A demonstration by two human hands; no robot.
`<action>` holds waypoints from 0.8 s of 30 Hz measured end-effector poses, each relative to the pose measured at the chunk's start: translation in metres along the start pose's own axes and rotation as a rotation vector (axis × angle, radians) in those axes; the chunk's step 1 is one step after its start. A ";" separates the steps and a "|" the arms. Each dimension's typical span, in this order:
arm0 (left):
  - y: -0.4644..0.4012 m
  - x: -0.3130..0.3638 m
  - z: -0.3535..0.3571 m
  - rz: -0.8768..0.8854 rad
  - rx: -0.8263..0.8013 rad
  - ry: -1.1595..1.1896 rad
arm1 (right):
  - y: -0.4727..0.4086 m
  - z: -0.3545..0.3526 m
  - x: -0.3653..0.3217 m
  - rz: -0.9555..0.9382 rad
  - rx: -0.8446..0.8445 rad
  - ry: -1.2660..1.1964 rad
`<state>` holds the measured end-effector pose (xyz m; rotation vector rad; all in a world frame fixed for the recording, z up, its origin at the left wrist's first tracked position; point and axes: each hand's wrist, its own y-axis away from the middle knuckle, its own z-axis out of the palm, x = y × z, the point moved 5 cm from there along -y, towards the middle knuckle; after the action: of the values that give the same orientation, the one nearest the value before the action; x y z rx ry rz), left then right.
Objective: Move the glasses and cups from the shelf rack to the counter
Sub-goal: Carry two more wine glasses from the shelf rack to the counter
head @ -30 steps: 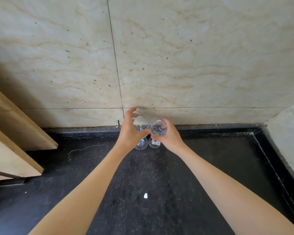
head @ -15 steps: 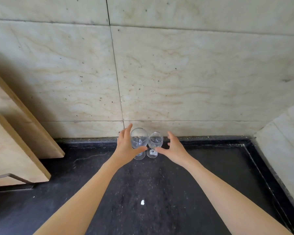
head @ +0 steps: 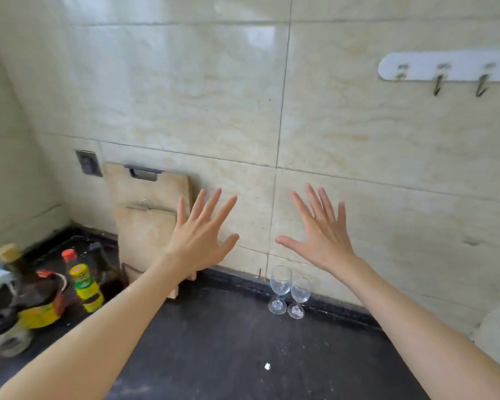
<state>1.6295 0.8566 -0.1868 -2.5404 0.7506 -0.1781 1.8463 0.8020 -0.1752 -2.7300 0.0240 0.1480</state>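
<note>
The dark counter already held two wine glasses against the wall; above them the left hand and right hand were spread, fingers straight, holding nothing. No rack showed.

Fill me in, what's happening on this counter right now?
A person is moving glassware onto the black counter. Two stemmed glasses stand upright side by side by the tiled wall. Neither is held: the left hand and right hand are raised above them, fingers spread, holding nothing. Cutting boards lean on the wall to the left, with sauce bottles beyond them.
</note>
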 end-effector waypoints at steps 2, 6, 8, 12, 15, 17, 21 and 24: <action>0.036 -0.024 -0.047 -0.058 0.038 -0.095 | 0.003 -0.026 -0.051 -0.138 0.076 0.041; 0.118 -0.080 -0.128 -0.248 0.062 -0.199 | 0.023 -0.056 -0.164 -0.385 0.154 -0.005; 0.165 -0.103 -0.160 -0.336 0.075 -0.223 | 0.036 -0.063 -0.222 -0.477 0.168 -0.037; 0.272 -0.148 -0.229 -0.522 0.068 -0.309 | 0.076 -0.078 -0.344 -0.671 0.180 -0.122; 0.367 -0.185 -0.292 -0.664 0.117 -0.362 | 0.116 -0.095 -0.442 -0.824 0.222 -0.207; 0.439 -0.205 -0.338 -0.761 0.154 -0.411 | 0.149 -0.108 -0.512 -0.925 0.246 -0.267; 0.592 -0.229 -0.425 -0.956 0.166 -0.536 | 0.235 -0.135 -0.652 -1.095 0.280 -0.346; 0.687 -0.242 -0.481 -1.061 0.167 -0.577 | 0.297 -0.146 -0.740 -1.146 0.278 -0.401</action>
<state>0.9761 0.2858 -0.0953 -2.3663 -0.8127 0.1494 1.1140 0.4674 -0.0799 -2.0025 -1.4418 0.3073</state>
